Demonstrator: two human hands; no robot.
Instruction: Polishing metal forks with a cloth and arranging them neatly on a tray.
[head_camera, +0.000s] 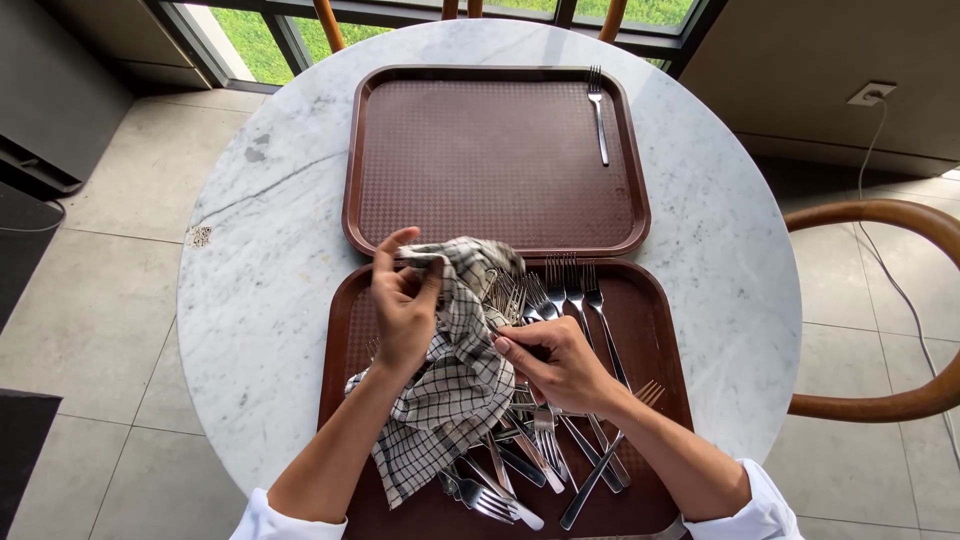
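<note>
Cutlery (560, 440), a loose heap of forks and other pieces, lies crisscrossed on the near brown tray (660, 330), which sits on a round white marble worktop (260, 280) set on a grey tiled floor (100, 290). A second brown tray (500, 160) lies just beyond it, the two rims touching, bare but for a single fork (598, 112) near its far right corner. Curved wooden chair backs (880, 300) stand at the worktop's right and far edges. A checked black-and-white cloth (455, 390) drapes over the left part of the heap and hides the pieces beneath it. The left hand (403, 310) is closed on the cloth's upper fold. The right hand (560, 365) is pinched narrow at the cloth's edge, over the heap; whether it grips a piece there I cannot tell.
</note>
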